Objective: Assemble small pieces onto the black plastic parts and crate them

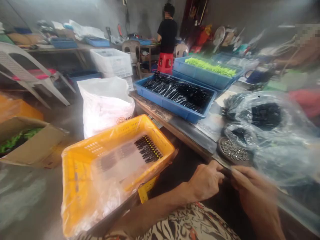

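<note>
Near edge of the tabletop (192,131) — left hand (206,181), grip closed on a small dark part (226,172); right hand (252,191) touching it — grip blurred, cannot tell.

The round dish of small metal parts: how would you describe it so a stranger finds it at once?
Find the long worktable on the right, bearing two blue trays. At its near edge, just beyond the left hand and right hand, sits the dish, beside clear plastic bags. It alone is round, dark and full of shiny silver bits.
</note>
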The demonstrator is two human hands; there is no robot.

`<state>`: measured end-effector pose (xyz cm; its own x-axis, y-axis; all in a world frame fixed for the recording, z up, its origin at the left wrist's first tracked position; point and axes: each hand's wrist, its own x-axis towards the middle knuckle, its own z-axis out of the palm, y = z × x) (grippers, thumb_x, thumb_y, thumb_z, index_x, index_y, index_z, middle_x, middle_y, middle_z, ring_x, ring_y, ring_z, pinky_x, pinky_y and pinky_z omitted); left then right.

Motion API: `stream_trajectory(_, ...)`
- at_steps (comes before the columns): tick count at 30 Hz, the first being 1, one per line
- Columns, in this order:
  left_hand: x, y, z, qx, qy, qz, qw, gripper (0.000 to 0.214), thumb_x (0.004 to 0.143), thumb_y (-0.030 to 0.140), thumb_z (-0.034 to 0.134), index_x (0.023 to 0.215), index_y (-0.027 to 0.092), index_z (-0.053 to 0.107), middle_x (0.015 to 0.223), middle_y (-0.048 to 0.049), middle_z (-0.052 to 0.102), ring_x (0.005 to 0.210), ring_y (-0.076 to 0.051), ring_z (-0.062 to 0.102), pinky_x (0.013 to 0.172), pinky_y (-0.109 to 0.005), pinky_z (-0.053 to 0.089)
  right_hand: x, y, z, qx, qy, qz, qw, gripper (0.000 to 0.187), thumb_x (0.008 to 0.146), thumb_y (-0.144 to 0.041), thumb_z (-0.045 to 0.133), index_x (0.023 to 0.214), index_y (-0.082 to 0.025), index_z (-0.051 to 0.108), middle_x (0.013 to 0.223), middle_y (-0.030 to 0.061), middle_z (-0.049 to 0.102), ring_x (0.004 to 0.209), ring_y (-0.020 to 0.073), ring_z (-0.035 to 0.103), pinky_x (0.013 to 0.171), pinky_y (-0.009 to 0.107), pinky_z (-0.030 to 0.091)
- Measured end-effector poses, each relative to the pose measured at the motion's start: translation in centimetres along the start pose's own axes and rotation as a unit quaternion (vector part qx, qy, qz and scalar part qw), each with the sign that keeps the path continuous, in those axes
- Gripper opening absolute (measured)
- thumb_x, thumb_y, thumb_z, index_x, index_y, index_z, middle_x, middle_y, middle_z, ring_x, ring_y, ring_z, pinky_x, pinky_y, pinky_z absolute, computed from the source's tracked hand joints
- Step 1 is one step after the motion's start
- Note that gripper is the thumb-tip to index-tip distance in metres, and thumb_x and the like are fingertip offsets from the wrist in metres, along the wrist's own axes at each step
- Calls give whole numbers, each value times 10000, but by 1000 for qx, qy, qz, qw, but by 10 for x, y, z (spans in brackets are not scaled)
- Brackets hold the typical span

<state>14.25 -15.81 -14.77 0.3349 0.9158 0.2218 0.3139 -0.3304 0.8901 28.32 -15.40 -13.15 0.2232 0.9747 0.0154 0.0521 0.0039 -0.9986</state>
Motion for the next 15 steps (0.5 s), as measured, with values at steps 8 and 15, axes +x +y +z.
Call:
stream_trajectory(8, 3, 0, -4, 76, -15, 30, 997, 208, 849, 172, 431, 749, 153, 612, 919, -49, 643, 699, -152, 598, 638, -233, 428, 3, -4, -2, -15, 37, 21, 999, 250, 503, -324, 794, 711, -222, 701, 604, 54, 614, 446, 166, 504, 357, 279, 340)
stream_trajectory(15, 3, 5, -8, 123, -40, 36, 991, 180, 809, 121, 469, 733, 151, 630, 993, -71, 645, 666, -164, 607, 592, -254, 417, -3, -14, 0, -69, 36, 17, 997, 242, 531, -364, 791, 736, -277, 695, 636, 43, 618, 491, 172, 527, 389, 293, 397)
